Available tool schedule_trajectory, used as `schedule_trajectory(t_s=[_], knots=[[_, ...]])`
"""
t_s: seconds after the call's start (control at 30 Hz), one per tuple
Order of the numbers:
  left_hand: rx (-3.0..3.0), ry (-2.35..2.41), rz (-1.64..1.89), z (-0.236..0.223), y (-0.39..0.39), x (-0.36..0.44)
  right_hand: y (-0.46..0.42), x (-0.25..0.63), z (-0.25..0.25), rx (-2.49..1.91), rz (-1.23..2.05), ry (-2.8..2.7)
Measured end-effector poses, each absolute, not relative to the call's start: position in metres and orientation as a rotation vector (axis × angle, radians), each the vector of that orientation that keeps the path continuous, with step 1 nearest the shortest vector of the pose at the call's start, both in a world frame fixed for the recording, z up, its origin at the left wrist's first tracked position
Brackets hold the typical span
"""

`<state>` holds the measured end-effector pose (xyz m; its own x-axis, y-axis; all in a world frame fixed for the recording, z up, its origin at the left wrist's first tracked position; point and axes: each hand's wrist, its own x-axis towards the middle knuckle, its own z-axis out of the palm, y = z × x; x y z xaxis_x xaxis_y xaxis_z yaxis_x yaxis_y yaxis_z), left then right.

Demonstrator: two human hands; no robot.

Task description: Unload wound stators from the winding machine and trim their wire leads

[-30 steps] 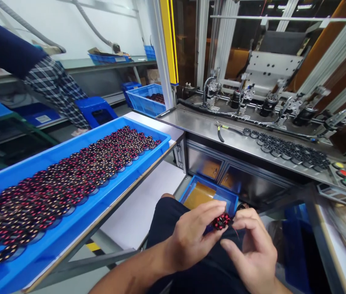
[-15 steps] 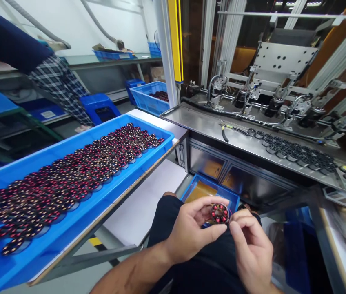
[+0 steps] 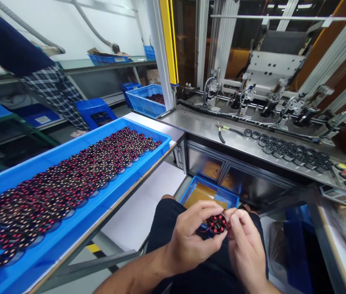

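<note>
My left hand (image 3: 193, 234) is closed around the rim of a small round motor stator (image 3: 216, 224), thumb below and fingers above. Its wound coils show red in a dark ring, facing up toward me. Thin wire ends (image 3: 204, 230) stick out at its left side, near my left palm. At the stator's right edge, my right hand (image 3: 244, 237) has thumb and fingertips pinched together; whatever sits in that pinch is hidden. Both hands are above my lap.
To the left, a long blue tray (image 3: 78, 214) holds many similar stators. On the metal bench (image 3: 188, 118) ahead lie cutting pliers (image 3: 228, 130) and rows of dark ring-shaped parts (image 3: 292, 151). A machine with several clamps (image 3: 271, 104) stands behind. Another person's plaid-clad legs (image 3: 55, 94) are at far left.
The stator has turned in my left hand, and its wire ends now show on the left rather than the right. My right fingers have come closer to its edge. The view has shifted slightly.
</note>
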<state>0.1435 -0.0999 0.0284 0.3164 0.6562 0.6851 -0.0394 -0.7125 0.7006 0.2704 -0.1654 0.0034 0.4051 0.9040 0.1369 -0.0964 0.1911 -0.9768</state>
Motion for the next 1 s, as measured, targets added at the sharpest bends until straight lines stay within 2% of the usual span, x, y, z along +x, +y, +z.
schedule_trajectory(t_s=[0.2, 0.4, 0.67, 0.83, 1.0], knots=[[2.041, 0.531, 1.432, 0.03, -0.099, 0.143, -0.168, 0.288, 0.009, -1.139, 0.312, -1.378], [2.058, 0.542, 1.449, 0.031, -0.101, 0.144, -0.166, 0.291, 0.022, -1.175, 0.165, -1.391], [1.732, 0.467, 1.332, 0.021, -0.098, 0.144, -0.16, 0.288, 0.016, -1.276, 0.675, -0.961], [1.579, 0.45, 1.267, 0.02, -0.095, 0.144, -0.162, 0.286, 0.006, -1.117, 0.796, -0.848], [1.521, 0.49, 1.258, 0.026, -0.092, 0.141, -0.167, 0.282, 0.007, -0.972, 0.936, -0.978]])
